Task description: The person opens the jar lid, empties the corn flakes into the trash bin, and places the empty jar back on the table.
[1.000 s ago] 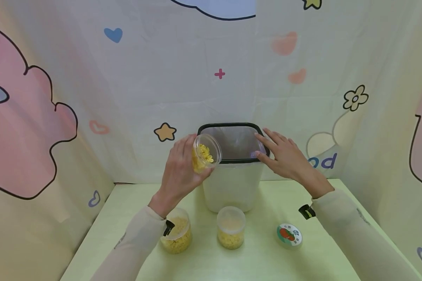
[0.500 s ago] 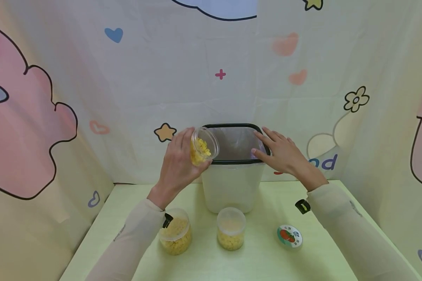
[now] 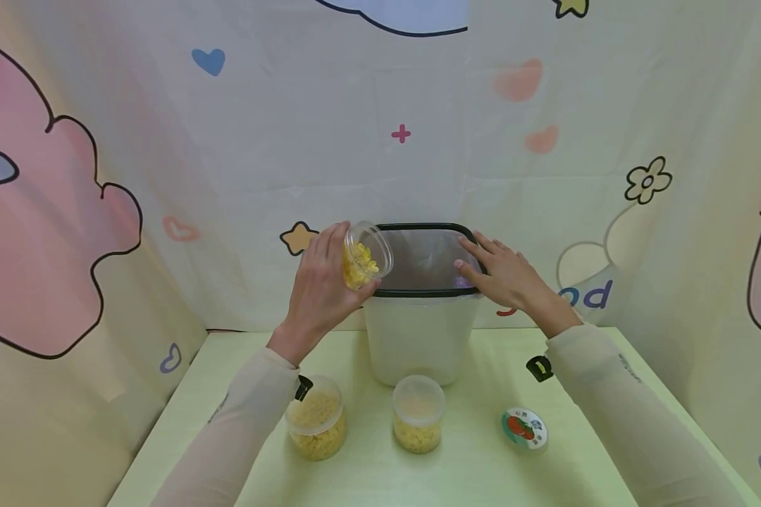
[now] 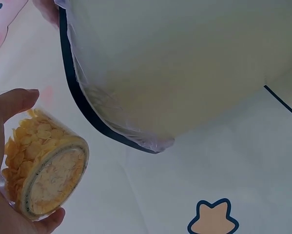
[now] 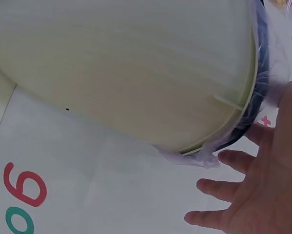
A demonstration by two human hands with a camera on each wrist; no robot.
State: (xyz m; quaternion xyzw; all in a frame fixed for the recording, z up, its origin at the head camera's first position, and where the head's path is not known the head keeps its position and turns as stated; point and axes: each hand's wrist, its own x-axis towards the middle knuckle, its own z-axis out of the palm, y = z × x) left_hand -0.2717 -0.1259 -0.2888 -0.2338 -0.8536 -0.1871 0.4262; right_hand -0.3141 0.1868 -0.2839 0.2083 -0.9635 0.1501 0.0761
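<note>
Left hand (image 3: 322,282): fingers and thumb curled round a clear jar (image 4: 52,170), tilted, mouth turned toward my right hand (image 3: 507,278). Yellow flakes (image 3: 359,269) sit inside it, a good part of the jar full. Right hand: holds nothing, fingers straight and spread at the side of the bin (image 3: 418,338) nearest it (whether a fingertip touches the rim, I can't tell). Bin stands between my hands, dark-rimmed, with a thin plastic liner (image 5: 204,155) folded over the edge.

Nearer me, below the left hand and partly behind that sleeve, a bigger jar (image 3: 320,440) of flakes; a smaller tub (image 3: 417,429) between and below both hands; a labelled lid (image 3: 524,428) below the right. All three rest on the table (image 3: 469,475).

My reading: a tipping step, flakes not yet out. The next move calls for bringing the mouth fully over the opening and tilting further, right hand steadying the rim.
</note>
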